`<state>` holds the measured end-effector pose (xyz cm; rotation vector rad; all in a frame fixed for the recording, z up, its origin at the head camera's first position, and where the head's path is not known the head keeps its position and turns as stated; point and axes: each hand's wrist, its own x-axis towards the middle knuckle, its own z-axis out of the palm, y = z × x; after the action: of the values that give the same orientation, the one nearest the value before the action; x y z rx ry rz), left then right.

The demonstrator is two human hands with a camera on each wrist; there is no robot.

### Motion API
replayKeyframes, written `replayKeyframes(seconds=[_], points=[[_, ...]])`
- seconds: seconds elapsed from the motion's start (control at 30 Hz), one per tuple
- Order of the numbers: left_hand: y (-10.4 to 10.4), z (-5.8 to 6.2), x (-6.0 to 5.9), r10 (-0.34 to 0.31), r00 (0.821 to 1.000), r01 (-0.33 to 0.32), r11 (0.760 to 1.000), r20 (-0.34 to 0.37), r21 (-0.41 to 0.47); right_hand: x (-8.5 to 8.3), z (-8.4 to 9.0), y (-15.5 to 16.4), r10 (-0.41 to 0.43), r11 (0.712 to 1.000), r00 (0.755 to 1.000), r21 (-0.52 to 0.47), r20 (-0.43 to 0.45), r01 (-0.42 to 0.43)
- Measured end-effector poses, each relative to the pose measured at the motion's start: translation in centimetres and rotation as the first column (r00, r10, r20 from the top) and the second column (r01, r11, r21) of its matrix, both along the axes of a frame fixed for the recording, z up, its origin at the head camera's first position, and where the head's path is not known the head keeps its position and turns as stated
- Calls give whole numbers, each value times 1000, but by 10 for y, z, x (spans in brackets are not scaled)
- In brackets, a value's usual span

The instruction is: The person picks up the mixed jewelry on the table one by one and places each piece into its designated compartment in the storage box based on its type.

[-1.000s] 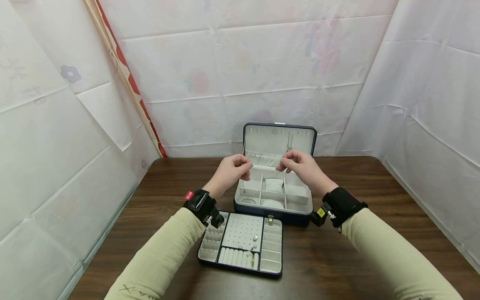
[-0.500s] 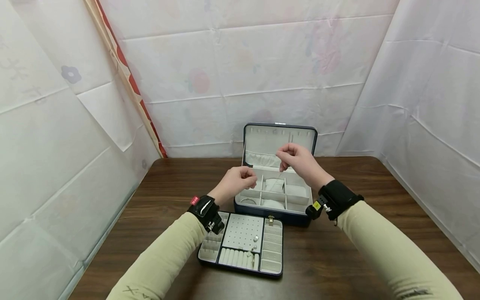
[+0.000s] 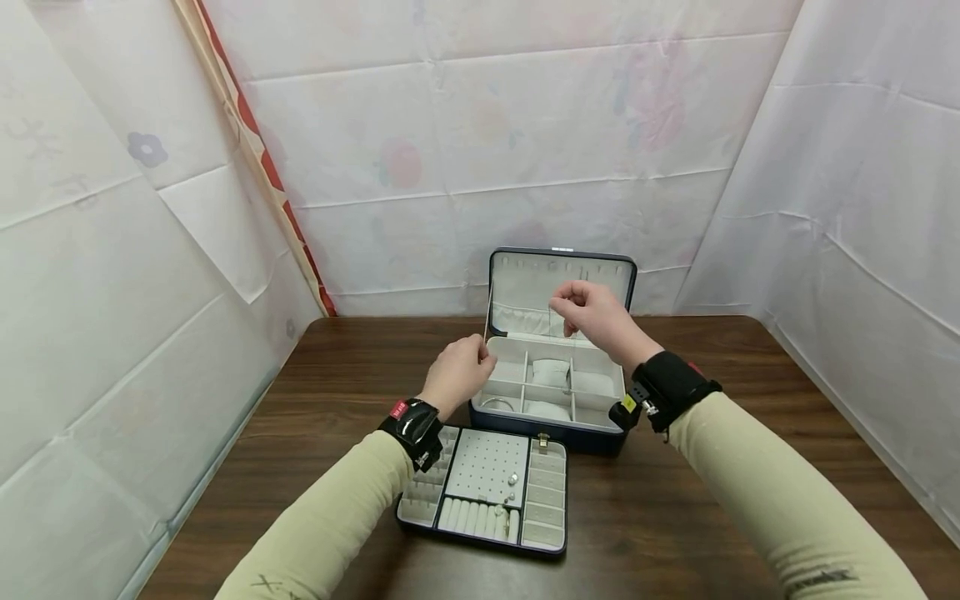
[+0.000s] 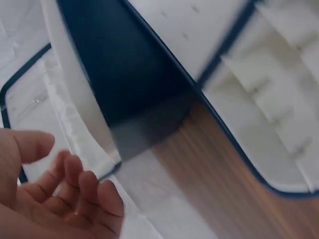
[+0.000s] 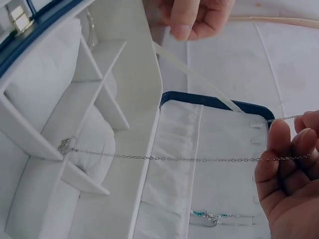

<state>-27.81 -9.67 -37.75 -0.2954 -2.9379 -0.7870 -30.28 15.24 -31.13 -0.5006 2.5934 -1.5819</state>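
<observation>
One thin silver chain necklace (image 5: 164,158) hangs pinched in the right hand (image 3: 592,315) over the one open navy jewellery box (image 3: 551,392). The left hand (image 3: 459,373), fingers loosely curled, holds nothing visible beside one removed navy tray (image 3: 486,496).

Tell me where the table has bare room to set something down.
The table is bare right of the jewellery box and removed tray, and left of them to the wall. It is crowded at centre, where box and tray sit close under the left hand and right hand.
</observation>
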Motion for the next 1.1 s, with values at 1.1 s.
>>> replayKeyframes(seconds=[1.1], points=[[-16, -16, -8, -30, 994, 52, 978, 108, -202, -17, 14, 7, -57, 989, 992, 128, -116, 72]])
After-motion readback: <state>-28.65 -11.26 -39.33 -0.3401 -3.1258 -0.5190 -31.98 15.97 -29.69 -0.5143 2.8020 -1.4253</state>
